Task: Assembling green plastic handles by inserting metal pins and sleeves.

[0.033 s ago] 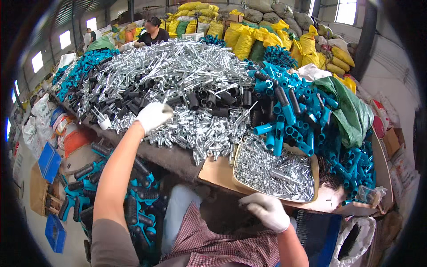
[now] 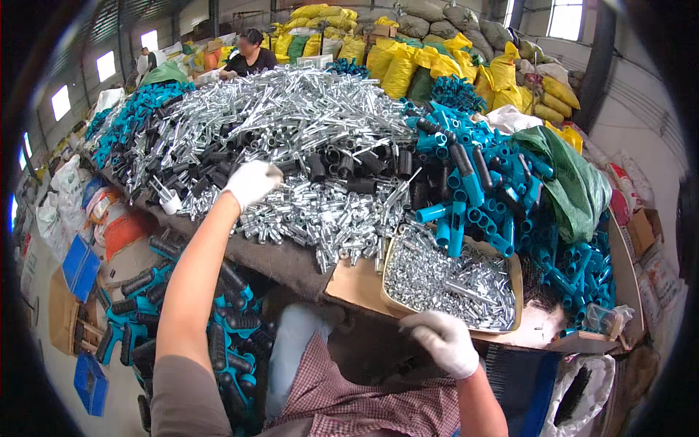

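My left hand, in a white glove, reaches over the front of the heap, between black sleeves and small silvery metal fittings. Its fingers are curled together, and whatever they may hold is hidden. My right hand, also gloved, hovers at the table's front edge, just below a shallow cream tray full of small metal parts. Its fingers are bent and pressed together, with dark fingertips; I cannot make out what is between them. Long shiny metal tubes are piled behind the fittings.
Teal plastic tubes and a green sheet lie on the right. A white cup stands at the left edge. Below are black-and-teal handles. Yellow sacks and a seated person are at the back.
My left hand has shifted very slightly upward over the heap. My right hand has moved a little up and to the right.
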The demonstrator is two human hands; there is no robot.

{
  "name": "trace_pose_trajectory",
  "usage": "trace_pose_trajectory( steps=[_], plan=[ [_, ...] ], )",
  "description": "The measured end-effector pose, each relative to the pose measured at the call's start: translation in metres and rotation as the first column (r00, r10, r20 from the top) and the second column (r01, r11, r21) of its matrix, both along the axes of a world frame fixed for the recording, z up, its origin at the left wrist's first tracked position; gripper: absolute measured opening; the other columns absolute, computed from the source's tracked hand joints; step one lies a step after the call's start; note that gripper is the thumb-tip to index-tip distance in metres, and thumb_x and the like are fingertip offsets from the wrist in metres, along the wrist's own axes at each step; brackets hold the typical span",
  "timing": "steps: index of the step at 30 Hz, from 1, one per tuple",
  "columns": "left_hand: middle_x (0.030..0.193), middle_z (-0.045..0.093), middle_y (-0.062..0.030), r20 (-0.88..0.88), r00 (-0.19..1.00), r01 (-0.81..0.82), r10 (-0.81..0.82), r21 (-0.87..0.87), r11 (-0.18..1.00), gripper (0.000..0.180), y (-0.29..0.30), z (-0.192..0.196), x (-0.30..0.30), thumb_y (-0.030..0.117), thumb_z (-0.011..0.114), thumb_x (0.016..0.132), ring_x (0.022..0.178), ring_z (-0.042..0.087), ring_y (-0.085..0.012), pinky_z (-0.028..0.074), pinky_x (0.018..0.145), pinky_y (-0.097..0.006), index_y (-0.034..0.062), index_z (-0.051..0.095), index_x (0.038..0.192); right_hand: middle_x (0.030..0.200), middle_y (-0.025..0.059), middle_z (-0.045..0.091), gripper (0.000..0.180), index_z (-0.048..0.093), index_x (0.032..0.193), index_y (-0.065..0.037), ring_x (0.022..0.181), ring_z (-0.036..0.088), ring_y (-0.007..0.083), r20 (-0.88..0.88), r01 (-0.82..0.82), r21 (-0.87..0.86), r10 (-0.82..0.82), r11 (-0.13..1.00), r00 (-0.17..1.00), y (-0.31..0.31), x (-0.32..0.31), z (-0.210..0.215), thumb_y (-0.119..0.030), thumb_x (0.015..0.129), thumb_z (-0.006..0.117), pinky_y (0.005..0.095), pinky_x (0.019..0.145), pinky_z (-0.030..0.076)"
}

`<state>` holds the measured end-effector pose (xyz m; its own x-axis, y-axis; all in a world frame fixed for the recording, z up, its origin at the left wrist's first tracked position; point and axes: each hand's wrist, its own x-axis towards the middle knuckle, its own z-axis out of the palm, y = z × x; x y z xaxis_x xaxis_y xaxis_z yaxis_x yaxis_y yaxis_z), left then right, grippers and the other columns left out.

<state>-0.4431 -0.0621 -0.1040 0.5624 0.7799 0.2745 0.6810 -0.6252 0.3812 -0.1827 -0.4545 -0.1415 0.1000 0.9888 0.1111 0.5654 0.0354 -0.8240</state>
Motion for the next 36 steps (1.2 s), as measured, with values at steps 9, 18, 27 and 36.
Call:
trace_pose_trajectory(
  steps=[9,18,27,36],
  plan=[
    [0.114,0.068,-0.021,-0.109,0.903,-0.42,0.416,-0.026,0.907,0.042,0.123,-0.044,0.033,0.035,0.073,0.077,0.107,0.065,-0.0372,0.052,0.092,-0.043,0.0055,0.072,0.107,0.085,0.0126,0.07,0.02,0.072,0.096,-0.001,0.077,0.067,0.0231,0.004,0.418,0.274,-0.436,0.866,0.9,-0.009,0.005,-0.018,0.003,0.08,0.06,0.0322,0.073,0.053],
    [0.074,0.066,-0.0233,0.381,0.899,-0.112,0.217,-0.279,0.954,0.044,0.119,-0.011,0.051,0.039,0.062,0.085,0.069,0.064,-0.0354,0.049,0.065,-0.043,-0.0044,0.068,0.088,0.092,0.0127,0.071,0.025,0.071,0.098,0.003,0.083,0.067,0.0197,-0.207,0.335,0.12,-0.306,0.934,0.929,-0.01,-0.029,-0.018,0.003,0.08,0.054,0.0289,0.081,0.051],
    [0.117,0.067,-0.0189,-0.254,0.878,-0.421,0.406,-0.004,0.907,0.036,0.1,0.007,0.109,0.029,0.066,0.083,0.109,0.066,-0.035,0.053,0.091,-0.042,0.0053,0.072,0.108,0.097,0.0118,0.07,0.023,0.069,0.109,-0.003,0.089,0.068,0.0235,-0.206,0.043,0.121,-0.017,0.992,0.978,-0.012,-0.053,-0.035,-0.005,0.088,0.062,0.0329,0.081,0.053],
    [0.11,0.07,-0.0191,-0.059,0.863,-0.504,0.501,-0.136,0.853,0.041,0.12,-0.016,0.109,0.027,0.081,0.068,0.101,0.069,-0.0342,0.054,0.086,-0.042,0.0054,0.074,0.102,0.101,0.012,0.071,0.023,0.07,0.111,-0.006,0.093,0.069,0.025,-0.303,0.119,0.071,-0.092,0.99,0.949,-0.031,-0.058,-0.045,-0.011,0.09,0.063,0.0336,0.084,0.053]
  ],
)
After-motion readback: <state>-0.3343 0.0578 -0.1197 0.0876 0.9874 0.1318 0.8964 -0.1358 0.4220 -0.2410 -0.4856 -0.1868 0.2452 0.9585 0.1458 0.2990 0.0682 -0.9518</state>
